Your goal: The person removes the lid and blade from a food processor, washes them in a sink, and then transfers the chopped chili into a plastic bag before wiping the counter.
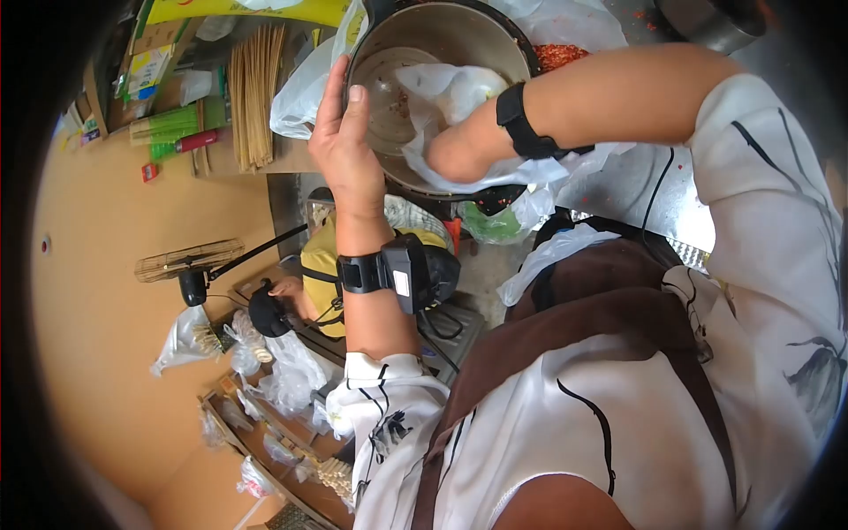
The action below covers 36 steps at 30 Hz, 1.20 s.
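Observation:
A large metal pot [375,75] with a dark rim stands at the top of the view. My left hand [347,155] rests against the pot's left side, fingers stretched out and thumb apart, beside the rim. Into the pot reaches my right hand [464,152], its fingers hidden in or behind a thin white plastic bag [424,84]. A pale lump shows through the bag near that hand; I cannot make out what it is. Part of the bag hangs over the pot's near rim. Small brown bits cling to the pot's inside.
Red chopped flakes [558,56] lie behind the pot, with a metal bowl [711,22] at top right. Wooden skewers [256,97] lie at upper left. Below them are a fan [190,265] and a person in a yellow top [322,287]. Shelves hold several bagged goods.

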Each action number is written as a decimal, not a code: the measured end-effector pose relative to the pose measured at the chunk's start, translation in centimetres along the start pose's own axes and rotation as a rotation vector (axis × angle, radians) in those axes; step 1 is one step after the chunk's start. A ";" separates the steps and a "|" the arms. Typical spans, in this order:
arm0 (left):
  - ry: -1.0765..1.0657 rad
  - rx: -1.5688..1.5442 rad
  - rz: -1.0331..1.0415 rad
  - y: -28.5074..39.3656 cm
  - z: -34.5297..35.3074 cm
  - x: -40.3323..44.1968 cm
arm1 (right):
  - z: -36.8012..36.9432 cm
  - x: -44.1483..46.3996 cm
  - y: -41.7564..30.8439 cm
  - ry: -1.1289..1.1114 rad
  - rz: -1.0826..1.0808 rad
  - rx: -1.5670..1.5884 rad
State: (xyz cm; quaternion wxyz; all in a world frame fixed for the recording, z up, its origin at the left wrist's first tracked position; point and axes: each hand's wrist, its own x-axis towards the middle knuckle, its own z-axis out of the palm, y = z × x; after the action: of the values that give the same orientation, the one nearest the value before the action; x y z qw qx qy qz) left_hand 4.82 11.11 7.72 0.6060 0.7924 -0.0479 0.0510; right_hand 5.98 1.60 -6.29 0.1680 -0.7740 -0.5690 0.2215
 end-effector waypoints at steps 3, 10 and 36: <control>0.003 0.046 -0.016 0.7 0.1 0.1 | -1.5 -2.4 2.4 -0.127 -0.043 -0.269; 0.021 -0.024 -0.038 0.5 -0.1 0.4 | -8.5 -3.2 -0.9 0.338 0.048 -0.275; 0.007 0.007 0.022 1.0 -0.1 -0.2 | 0.3 0.4 4.6 -0.328 0.196 -0.138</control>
State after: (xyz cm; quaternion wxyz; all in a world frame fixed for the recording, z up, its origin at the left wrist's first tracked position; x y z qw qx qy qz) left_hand 4.51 10.93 8.66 0.6027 0.7938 -0.0543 0.0607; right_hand 9.65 0.61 -9.00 -0.0025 -0.7889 -0.5244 0.3204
